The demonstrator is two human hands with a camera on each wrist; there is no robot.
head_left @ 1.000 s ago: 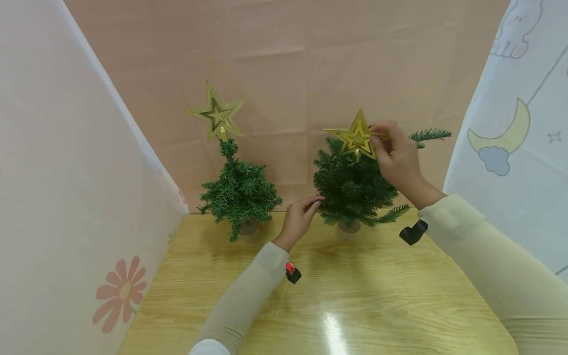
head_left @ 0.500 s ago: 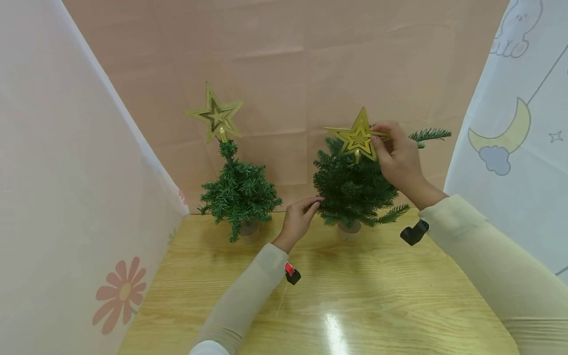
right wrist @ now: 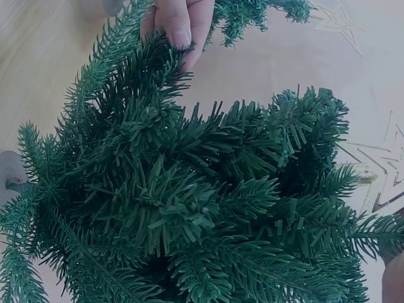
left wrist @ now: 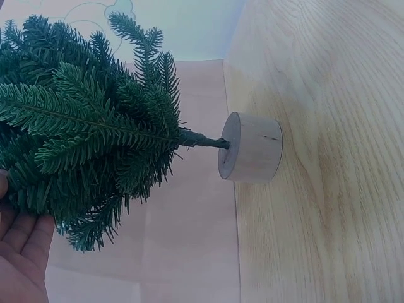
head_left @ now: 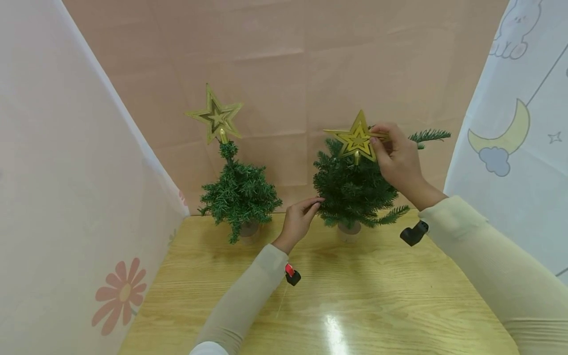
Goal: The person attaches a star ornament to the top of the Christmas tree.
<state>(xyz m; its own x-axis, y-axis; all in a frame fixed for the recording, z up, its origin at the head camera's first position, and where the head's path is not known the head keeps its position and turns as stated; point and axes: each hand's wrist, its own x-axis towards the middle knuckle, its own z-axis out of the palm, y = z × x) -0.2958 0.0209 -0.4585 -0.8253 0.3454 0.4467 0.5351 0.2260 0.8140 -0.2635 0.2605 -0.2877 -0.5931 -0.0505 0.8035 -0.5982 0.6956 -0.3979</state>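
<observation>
My right hand (head_left: 401, 160) pinches one side point of a gold star tree topper (head_left: 358, 141) between thumb and fingers. That star stands upright at the top of the right small Christmas tree (head_left: 355, 187), and its short socket overlaps the upper branches. My left hand (head_left: 296, 223) pinches a branch tip on the tree's left side; the thumb (right wrist: 180, 38) shows on it in the right wrist view. A round pale wooden base (left wrist: 255, 148) carries the trunk on the table. The very top of the trunk is hidden behind the star.
To the left stands another small Christmas tree (head_left: 239, 195), topped by its own gold star (head_left: 216, 118). Both trees are close to the peach backdrop (head_left: 275, 59) at the back of the wooden table (head_left: 213, 281). Printed cloth walls rise on both sides.
The held star tipped slightly up and to the right, then came back to almost the same place. The left hand keeps its pinch on the branch.
</observation>
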